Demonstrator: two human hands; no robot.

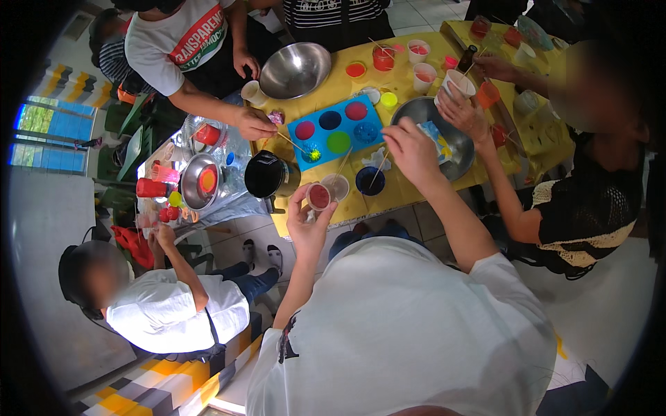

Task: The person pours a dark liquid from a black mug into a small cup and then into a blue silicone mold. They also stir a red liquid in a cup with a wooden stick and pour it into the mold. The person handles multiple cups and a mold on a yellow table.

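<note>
In my left hand (307,216) is a small clear plastic cup (319,196) with dark red contents, tilted so its mouth faces me. A cloudy cup (339,186) with thin sticks stands just behind it. My right hand (413,153) hovers at the near right corner of a blue mold (307,127), fingers bent together; whether anything is between them cannot be seen. The mold's round cavities hold pink, dark blue, green and glittery blue material. Below my right hand sits a cup of dark blue liquid (370,181) with a stick in it, beside crumpled white tissue (379,157).
Across the table, a person's hand (255,124) holds a stick in one mold cavity. At right, another person's hand (460,106) grips a white cup. A black pot (270,174), steel bowls (295,70) and several cups stand on the yellow table cover (354,205).
</note>
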